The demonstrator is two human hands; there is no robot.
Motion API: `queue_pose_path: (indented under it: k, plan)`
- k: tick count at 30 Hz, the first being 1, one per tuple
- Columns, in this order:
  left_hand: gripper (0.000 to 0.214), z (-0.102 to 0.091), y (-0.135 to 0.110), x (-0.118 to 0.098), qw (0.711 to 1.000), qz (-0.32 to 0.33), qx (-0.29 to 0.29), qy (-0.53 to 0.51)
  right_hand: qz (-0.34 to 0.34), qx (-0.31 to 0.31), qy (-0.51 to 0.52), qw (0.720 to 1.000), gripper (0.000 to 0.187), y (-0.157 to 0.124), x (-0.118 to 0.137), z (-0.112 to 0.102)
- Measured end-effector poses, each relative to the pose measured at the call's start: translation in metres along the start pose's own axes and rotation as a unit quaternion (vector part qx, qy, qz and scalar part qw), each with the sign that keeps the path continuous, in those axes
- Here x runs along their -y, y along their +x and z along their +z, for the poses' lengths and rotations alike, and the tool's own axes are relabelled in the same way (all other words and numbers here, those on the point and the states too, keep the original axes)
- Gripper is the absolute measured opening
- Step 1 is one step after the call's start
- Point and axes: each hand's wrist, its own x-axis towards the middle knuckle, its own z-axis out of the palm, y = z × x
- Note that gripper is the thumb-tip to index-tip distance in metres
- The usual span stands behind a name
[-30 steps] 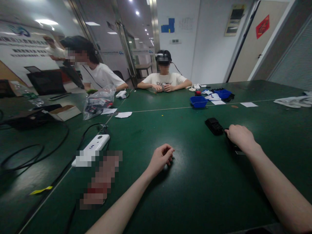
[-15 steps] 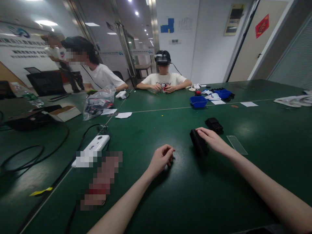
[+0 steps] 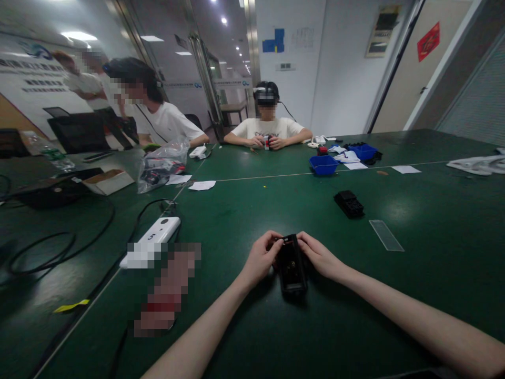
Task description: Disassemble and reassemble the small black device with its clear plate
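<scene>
A black rectangular plastic case [image 3: 292, 268], hollow on the side facing me, is held between my two hands over the green table. My left hand [image 3: 262, 257] grips its upper left edge, thumb on the rim and fingers curled behind. At the upper right edge, my right hand [image 3: 321, 255] is closed on the same case. Small parts inside the case are too dark to make out. Beyond my right hand lies another black plastic part [image 3: 349, 203], with a clear rectangular plate [image 3: 386, 235] flat on the table near it.
To the left are a white power strip [image 3: 158, 237], a blurred-out reddish object [image 3: 169, 289] and black cables [image 3: 59, 231]. Farther off sit a clear plastic bag [image 3: 163, 166], an open cardboard box [image 3: 108, 181] and a blue tray [image 3: 323, 165]. A co-worker [image 3: 268, 126] sits opposite.
My right hand has brought the black case left and nearer to me, turning its hollow side up. My left hand, which held nothing before, now grips it too.
</scene>
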Motion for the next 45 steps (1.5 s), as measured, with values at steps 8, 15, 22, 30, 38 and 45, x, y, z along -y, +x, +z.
queue_pose_path:
  k: [8,15,22,30,38,45]
  plan:
    - [0.021,-0.002,0.002,-0.001,0.999,-0.006,-0.041,0.024,-0.017,0.007,-0.123,0.992,0.018,0.002,0.002,-0.007]
    - [0.023,-0.001,0.000,-0.003,0.999,-0.029,-0.039,0.020,-0.043,-0.014,-0.259,0.965,0.021,0.003,0.006,-0.024]
    - [0.026,-0.002,0.000,-0.003,0.999,-0.023,-0.032,0.036,0.046,-0.059,-0.570,0.818,0.030,0.005,0.016,-0.067]
    - [0.024,-0.002,-0.001,-0.007,0.998,-0.025,-0.034,0.049,0.298,-0.131,-0.636,0.700,0.029,-0.004,0.022,-0.123]
    - [0.024,-0.002,0.000,-0.006,0.998,-0.028,-0.031,0.051,0.368,-0.062,-0.600,0.708,0.022,-0.007,0.008,-0.132]
    - [0.026,-0.003,0.000,-0.005,0.998,-0.027,-0.022,0.053,0.248,-0.029,-0.618,0.745,0.026,-0.003,0.022,-0.073]
